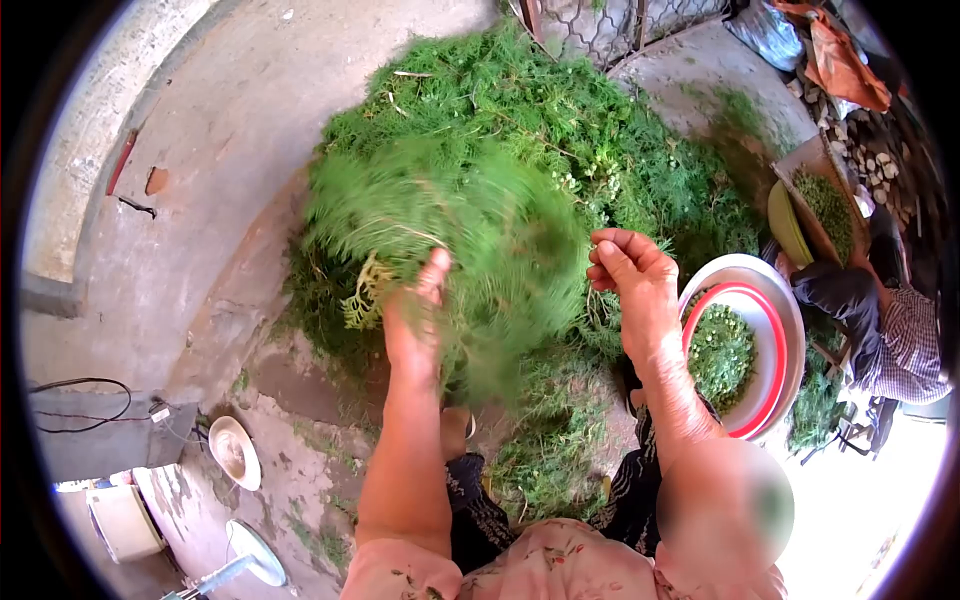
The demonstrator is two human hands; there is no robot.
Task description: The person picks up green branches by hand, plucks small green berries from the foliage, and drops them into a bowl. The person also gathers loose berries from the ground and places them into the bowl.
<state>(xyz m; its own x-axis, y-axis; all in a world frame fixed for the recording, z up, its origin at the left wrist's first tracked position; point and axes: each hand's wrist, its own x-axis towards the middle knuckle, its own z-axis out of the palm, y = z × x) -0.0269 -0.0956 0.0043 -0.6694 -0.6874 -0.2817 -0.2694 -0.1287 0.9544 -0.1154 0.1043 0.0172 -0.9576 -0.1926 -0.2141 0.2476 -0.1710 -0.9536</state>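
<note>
My left hand [418, 318] grips the stem end of a feathery green evergreen branch [500, 235], which is smeared by motion in front of me. A yellowed sprig [370, 290] shows beside that hand. My right hand [635, 285] is to the right of the branch, its fingertips pinched together; whether something small is between them cannot be seen. Beyond both hands lies a large heap of cut green branches [470, 85]. Beside my right forearm is a basin with a red rim [775, 350], holding small green pieces [722, 358], set within a wider metal basin [795, 310].
At the right a seated person [900, 345] is next to a tray [800, 160] of green pieces and a yellow-green basin [788, 225]. Loose sprigs [550, 440] litter the ground between my feet. A pale bowl [235, 452] and a fan-like stand [255, 555] are at lower left.
</note>
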